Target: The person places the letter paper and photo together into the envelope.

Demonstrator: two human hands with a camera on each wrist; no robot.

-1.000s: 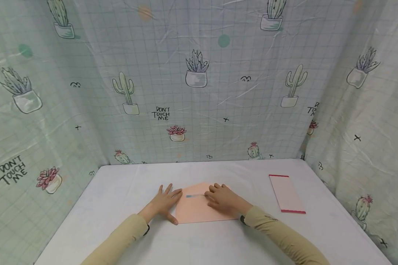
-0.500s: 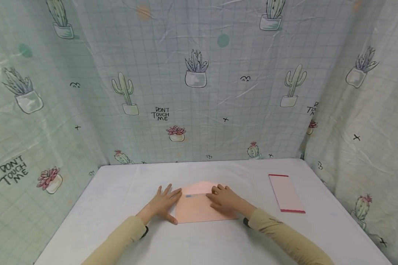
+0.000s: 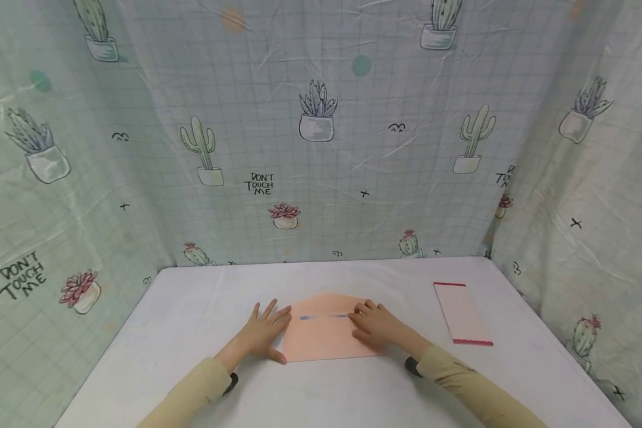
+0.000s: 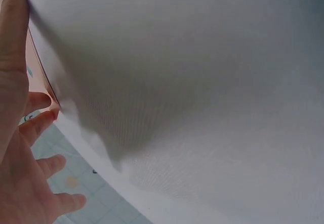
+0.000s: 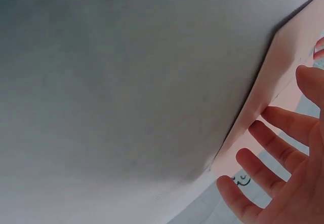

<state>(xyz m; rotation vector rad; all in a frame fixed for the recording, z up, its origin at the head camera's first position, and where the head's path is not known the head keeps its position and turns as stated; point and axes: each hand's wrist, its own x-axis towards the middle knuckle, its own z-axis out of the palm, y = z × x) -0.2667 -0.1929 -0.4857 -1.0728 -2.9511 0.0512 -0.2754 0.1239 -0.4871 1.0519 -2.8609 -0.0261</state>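
Observation:
A peach envelope lies flat on the table, its flap spread away from the person. Along the fold runs a narrow shiny strip, bluish at both visible ends. My left hand rests with spread fingers at the envelope's left edge; in the left wrist view its thumb lies along that edge. At the right part, the fingers of my right hand touch the envelope at the strip's right end and cover what lies beneath. The right wrist view shows those fingers extended, index fingertip against the paper.
A flat pale pink rectangular piece with red bands at both ends lies to the right on the white table. A cactus-print curtain stands behind the table and along both sides.
My right hand has slid to the right along the fold, uncovering more of the shiny strip. The left hand stays nearly in place at the left edge.

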